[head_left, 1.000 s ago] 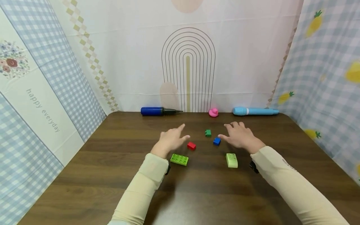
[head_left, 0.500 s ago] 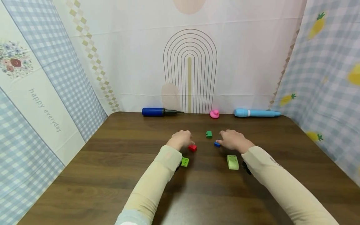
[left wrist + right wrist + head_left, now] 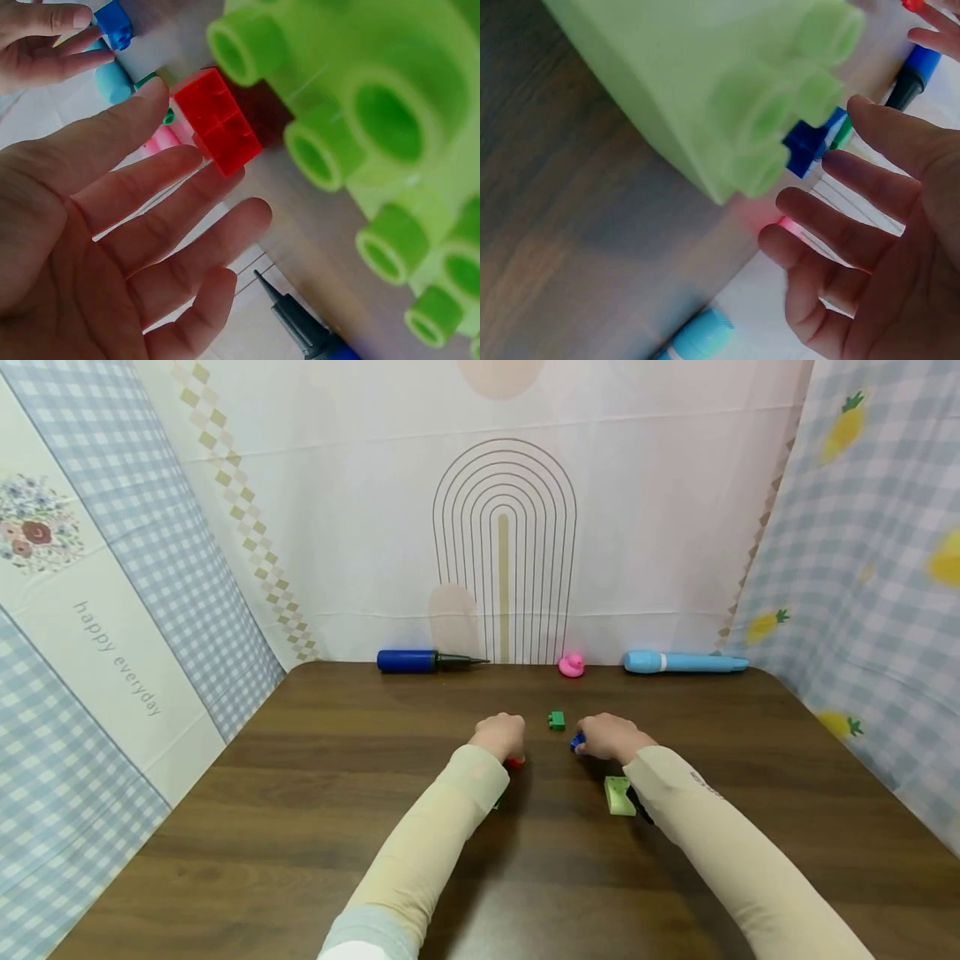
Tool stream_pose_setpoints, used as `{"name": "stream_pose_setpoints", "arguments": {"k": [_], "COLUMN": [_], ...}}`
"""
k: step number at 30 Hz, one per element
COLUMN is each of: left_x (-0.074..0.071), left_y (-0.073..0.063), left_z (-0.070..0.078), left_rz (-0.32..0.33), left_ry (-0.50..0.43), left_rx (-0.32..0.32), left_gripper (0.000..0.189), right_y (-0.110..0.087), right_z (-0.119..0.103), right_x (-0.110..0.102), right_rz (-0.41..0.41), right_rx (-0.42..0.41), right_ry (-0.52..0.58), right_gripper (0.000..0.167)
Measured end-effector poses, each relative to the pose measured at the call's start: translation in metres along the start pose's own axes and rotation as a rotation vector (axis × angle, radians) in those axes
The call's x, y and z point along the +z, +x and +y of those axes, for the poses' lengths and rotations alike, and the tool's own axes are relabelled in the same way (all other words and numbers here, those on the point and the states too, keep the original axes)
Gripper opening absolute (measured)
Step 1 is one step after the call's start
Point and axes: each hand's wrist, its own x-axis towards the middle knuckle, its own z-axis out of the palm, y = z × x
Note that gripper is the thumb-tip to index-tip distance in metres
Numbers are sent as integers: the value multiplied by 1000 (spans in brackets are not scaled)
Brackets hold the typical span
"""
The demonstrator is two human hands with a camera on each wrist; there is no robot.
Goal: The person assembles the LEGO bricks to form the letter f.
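Note:
My left hand (image 3: 501,735) pinches a red toy brick (image 3: 217,120) between thumb and index finger, the other fingers loosely bent. In the head view the hand covers most of that brick. My right hand (image 3: 611,735) holds a small blue brick (image 3: 577,741) at thumb and index fingertip. Between the two hands and slightly farther back lies a green brick (image 3: 557,721). A bright green studded brick (image 3: 420,150) looms close in the left wrist view, mostly hidden under the left forearm from the head. Near the right wrist sits a pale green curved brick (image 3: 618,796).
Along the table's (image 3: 300,827) back edge lie a blue hand pump (image 3: 408,661) with a black nozzle, a pink rubber duck (image 3: 572,665) and a light blue tube-shaped object (image 3: 682,662). Patterned cloths (image 3: 360,510) hang behind and at both sides.
Both hands have come down and inward, from spread fingers to a pinch, the left on the red brick and the right on the blue. The blue brick has tilted.

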Motion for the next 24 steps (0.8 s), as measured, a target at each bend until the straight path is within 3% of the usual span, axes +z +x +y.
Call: {"name": "stream_pose_setpoints", "arguments": {"k": [7, 15, 19, 24], "left_x": [5, 9, 12, 16], "left_y": [2, -1, -8, -21], "left_z": [4, 7, 2, -3], "left_rz": [7, 29, 62, 37], "left_ry": [-64, -115, -147, -239], "left_rx": [35, 59, 117, 158], "left_gripper": [18, 19, 19, 15], "right_y": [8, 5, 2, 0], "right_z": [3, 2, 4, 6], "right_x": [6, 5, 2, -2], "right_rz": [-16, -29, -17, 18], "right_rx": [23, 43, 25, -35], "right_ry": [22, 59, 105, 154], "right_gripper": [39, 22, 28, 41]}}
